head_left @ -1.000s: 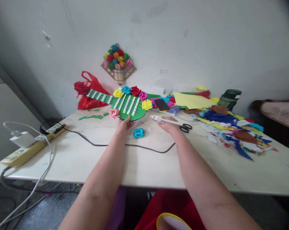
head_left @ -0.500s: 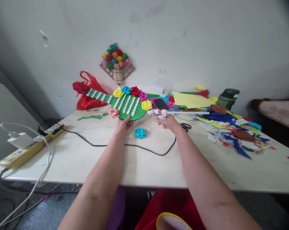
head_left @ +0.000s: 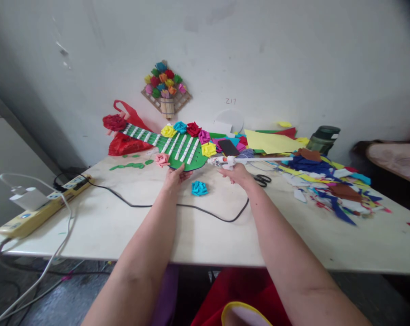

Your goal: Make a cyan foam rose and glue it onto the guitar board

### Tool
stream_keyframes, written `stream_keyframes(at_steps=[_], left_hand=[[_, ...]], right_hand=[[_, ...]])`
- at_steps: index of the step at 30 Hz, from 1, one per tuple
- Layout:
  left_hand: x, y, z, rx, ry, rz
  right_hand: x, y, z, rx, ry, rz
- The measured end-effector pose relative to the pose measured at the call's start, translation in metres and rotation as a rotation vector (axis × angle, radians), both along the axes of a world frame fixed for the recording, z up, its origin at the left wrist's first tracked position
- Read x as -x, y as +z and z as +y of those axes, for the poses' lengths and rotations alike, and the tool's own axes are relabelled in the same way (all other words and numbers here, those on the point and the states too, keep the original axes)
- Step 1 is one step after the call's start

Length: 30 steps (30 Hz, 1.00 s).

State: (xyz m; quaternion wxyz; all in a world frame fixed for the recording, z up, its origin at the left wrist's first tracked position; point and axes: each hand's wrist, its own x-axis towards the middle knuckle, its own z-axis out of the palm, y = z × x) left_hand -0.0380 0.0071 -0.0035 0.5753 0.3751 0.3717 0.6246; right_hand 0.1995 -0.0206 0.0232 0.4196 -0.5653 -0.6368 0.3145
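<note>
My left hand (head_left: 178, 175) grips the near edge of a green guitar-shaped craft (head_left: 187, 162), its thumb on top. White strips cross the craft's body and neck, and paper roses in yellow, blue, red, magenta and pink sit along its rim. In my right hand (head_left: 234, 173) is a white hot glue gun (head_left: 226, 161) with a long glue stick out of its back. Its nozzle points left, close to the craft's right edge; whether it touches cannot be made out. A loose blue paper rose (head_left: 200, 188) lies on the table between my arms.
A black cord (head_left: 205, 209) runs across the table (head_left: 211, 244) from a power strip (head_left: 38, 213) at left. Black scissors (head_left: 263, 180), a phone (head_left: 228, 147), paper scraps (head_left: 344, 192) and a green bottle (head_left: 323, 140) are at right. Green leaf pieces (head_left: 132, 165) and a red bag (head_left: 137, 120) lie at left.
The glue gun and my right hand have shifted slightly left, toward the craft's edge. The craft has moved a touch to the right; my left hand keeps its hold.
</note>
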Motion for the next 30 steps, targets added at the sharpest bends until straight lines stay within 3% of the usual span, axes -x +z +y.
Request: stream_keyframes(at_steps=[30], left_hand=[[0.0001, -0.0005, 0.0019, 0.014, 0.0, -0.001]], right_hand=[[0.0051, 0.0003, 0.0004, -0.037, -0.068, -0.232]])
